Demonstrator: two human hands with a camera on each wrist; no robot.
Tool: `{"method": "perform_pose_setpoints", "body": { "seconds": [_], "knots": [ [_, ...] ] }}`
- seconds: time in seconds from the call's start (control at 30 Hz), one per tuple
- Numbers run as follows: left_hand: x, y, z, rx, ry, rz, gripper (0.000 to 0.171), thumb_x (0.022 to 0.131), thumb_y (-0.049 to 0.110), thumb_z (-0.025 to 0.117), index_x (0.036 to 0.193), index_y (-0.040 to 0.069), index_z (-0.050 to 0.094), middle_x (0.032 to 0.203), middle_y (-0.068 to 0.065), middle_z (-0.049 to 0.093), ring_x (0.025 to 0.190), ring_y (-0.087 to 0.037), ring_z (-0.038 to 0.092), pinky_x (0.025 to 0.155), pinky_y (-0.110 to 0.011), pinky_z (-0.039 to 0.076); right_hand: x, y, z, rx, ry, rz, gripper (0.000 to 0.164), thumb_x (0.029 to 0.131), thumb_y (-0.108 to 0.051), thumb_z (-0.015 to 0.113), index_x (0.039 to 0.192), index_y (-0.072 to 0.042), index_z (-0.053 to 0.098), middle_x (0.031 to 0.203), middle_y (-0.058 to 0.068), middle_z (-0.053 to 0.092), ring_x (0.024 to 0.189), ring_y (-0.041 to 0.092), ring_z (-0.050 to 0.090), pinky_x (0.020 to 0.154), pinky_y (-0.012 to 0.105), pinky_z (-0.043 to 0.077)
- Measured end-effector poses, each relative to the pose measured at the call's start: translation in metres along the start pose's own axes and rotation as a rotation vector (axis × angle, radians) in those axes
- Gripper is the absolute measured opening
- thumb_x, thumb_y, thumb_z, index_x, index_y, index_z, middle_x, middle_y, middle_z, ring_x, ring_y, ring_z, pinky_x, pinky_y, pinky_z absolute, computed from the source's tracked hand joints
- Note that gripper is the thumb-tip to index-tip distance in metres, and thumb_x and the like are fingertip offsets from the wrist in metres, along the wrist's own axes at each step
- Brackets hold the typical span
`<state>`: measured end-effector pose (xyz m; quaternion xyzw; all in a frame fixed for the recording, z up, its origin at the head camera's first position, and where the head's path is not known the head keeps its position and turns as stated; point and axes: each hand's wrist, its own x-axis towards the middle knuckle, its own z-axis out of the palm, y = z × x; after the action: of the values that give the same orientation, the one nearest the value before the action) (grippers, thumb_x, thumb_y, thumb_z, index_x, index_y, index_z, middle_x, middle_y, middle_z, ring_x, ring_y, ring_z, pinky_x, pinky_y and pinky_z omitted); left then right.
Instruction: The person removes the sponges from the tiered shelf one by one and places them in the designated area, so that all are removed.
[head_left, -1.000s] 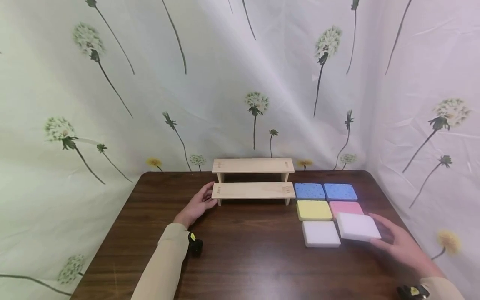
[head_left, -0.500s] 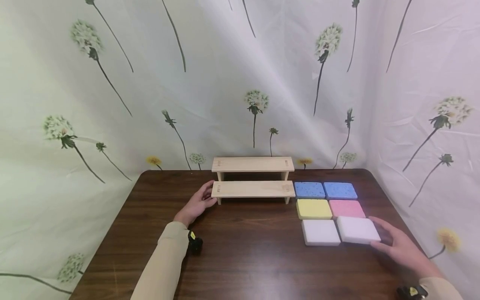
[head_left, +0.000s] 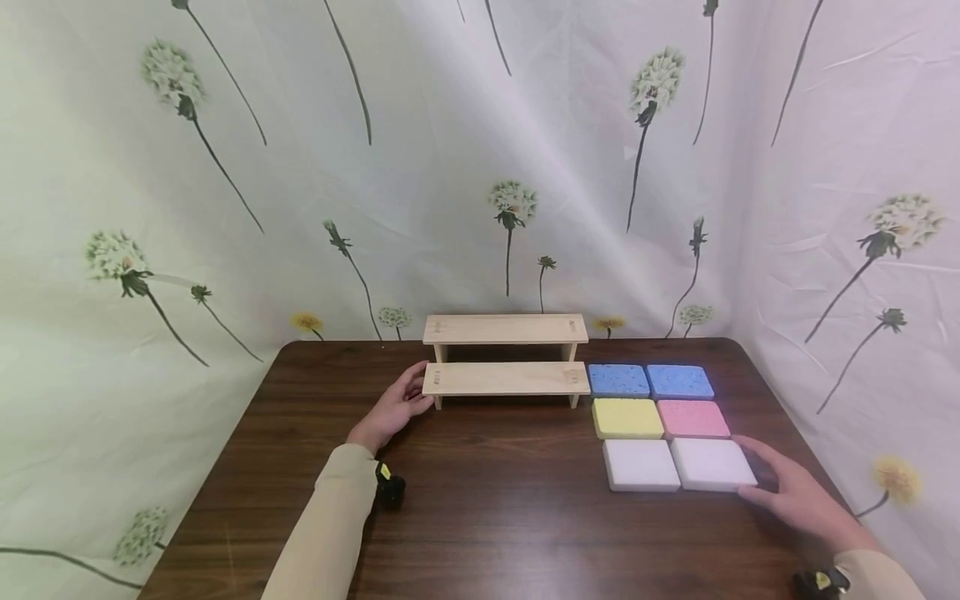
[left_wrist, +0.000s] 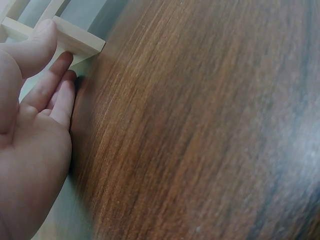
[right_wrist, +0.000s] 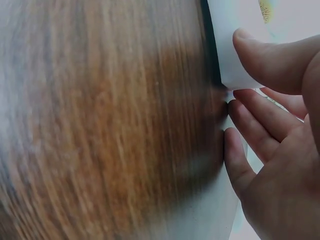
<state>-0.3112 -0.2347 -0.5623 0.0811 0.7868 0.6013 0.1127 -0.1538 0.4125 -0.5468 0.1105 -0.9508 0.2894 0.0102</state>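
Note:
At the left end of a two-tier wooden stand (head_left: 506, 379), my left hand (head_left: 392, 414) touches the lower step. Its fingers are fairly straight; in the left wrist view the thumb (left_wrist: 44, 37) lies against the pale wood. On the right side of the table, my right hand (head_left: 798, 492) holds a white sponge (head_left: 712, 464) by its right end, thumb at the near corner and fingers at the far one. That sponge lies beside another white sponge (head_left: 641, 464). Behind them are a yellow sponge (head_left: 628, 418) and a pink sponge (head_left: 693, 418).
Two blue sponges (head_left: 618, 381) form the back row, close to the stand's right end. A brown wood-grain table (head_left: 480, 517) carries everything. Behind it hangs a pale curtain (head_left: 435, 167) printed with dandelions, which also runs along the right side.
The right-hand white sponge has come down from a raised position overlapping the pink one, then shifted slightly left beside the other white sponge. My right hand moved with it; my left stayed put.

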Motion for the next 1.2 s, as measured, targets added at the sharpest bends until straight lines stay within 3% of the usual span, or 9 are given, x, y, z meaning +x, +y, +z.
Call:
{"method": "perform_pose_setpoints", "body": {
  "seconds": [0.1, 0.17, 0.7, 0.93, 1.03, 1.13, 1.2],
  "knots": [
    [0.0, -0.001, 0.001, 0.0, -0.006, 0.006, 0.076, 0.105, 0.007, 0.062, 0.168, 0.013, 0.021, 0.158, -0.025, 0.045, 0.147, -0.037, 0.043, 0.126, -0.054, 0.027, -0.001, 0.0, 0.001, -0.003, -0.027, 0.031, 0.078, 0.087, -0.017, 0.087, 0.151, 0.003, 0.047, 0.149, 0.035, 0.051, 0.123, 0.057, 0.059, 0.094, 0.057, 0.057],
    [0.0, -0.001, 0.002, -0.01, -0.004, 0.005, 0.077, 0.104, 0.006, 0.063, 0.168, 0.013, 0.021, 0.158, -0.025, 0.045, 0.147, -0.037, 0.043, 0.126, -0.054, 0.026, -0.001, 0.0, 0.001, 0.002, -0.043, 0.051, 0.079, 0.087, -0.016, 0.086, 0.152, 0.004, 0.045, 0.15, 0.037, 0.049, 0.123, 0.059, 0.058, 0.095, 0.064, 0.054],
    [-0.001, 0.001, 0.002, -0.014, -0.015, 0.007, 0.077, 0.104, 0.005, 0.062, 0.168, 0.011, 0.02, 0.16, -0.025, 0.043, 0.148, -0.037, 0.042, 0.126, -0.054, 0.026, -0.003, -0.001, 0.002, 0.007, -0.052, 0.063, 0.083, 0.087, -0.015, 0.084, 0.156, 0.002, 0.041, 0.151, 0.038, 0.046, 0.127, 0.059, 0.055, 0.099, 0.068, 0.05],
    [0.003, -0.001, 0.003, -0.016, -0.009, 0.018, 0.083, 0.1, 0.0, 0.067, 0.168, 0.007, 0.02, 0.158, -0.027, 0.044, 0.149, -0.039, 0.04, 0.126, -0.053, 0.027, -0.002, -0.003, -0.001, 0.008, -0.045, 0.078, 0.096, 0.081, -0.024, 0.091, 0.157, 0.003, 0.038, 0.151, 0.039, 0.046, 0.128, 0.061, 0.054, 0.099, 0.07, 0.048],
    [0.005, -0.003, 0.002, -0.009, -0.011, 0.031, 0.089, 0.097, -0.001, 0.072, 0.167, 0.006, 0.019, 0.156, -0.028, 0.045, 0.149, -0.041, 0.04, 0.126, -0.054, 0.028, -0.002, -0.005, -0.002, -0.005, -0.038, 0.077, 0.103, 0.077, -0.031, 0.094, 0.157, 0.002, 0.038, 0.15, 0.038, 0.048, 0.126, 0.059, 0.056, 0.098, 0.063, 0.053],
    [0.005, -0.007, 0.001, -0.017, -0.005, 0.026, 0.094, 0.093, -0.003, 0.076, 0.167, 0.007, 0.02, 0.155, -0.028, 0.046, 0.148, -0.041, 0.04, 0.125, -0.053, 0.029, -0.003, -0.008, -0.004, -0.004, -0.022, 0.042, 0.104, 0.077, -0.034, 0.095, 0.157, 0.003, 0.039, 0.149, 0.036, 0.051, 0.125, 0.056, 0.059, 0.095, 0.037, 0.057],
    [0.005, -0.01, 0.0, -0.027, 0.008, 0.019, 0.095, 0.091, -0.008, 0.074, 0.167, 0.007, 0.02, 0.155, -0.029, 0.045, 0.149, -0.041, 0.039, 0.125, -0.052, 0.029, -0.003, -0.012, -0.007, -0.019, -0.003, 0.023, 0.101, 0.08, -0.037, 0.093, 0.157, 0.002, 0.04, 0.15, 0.033, 0.051, 0.126, 0.054, 0.058, 0.096, 0.014, 0.047]
  ]
}}
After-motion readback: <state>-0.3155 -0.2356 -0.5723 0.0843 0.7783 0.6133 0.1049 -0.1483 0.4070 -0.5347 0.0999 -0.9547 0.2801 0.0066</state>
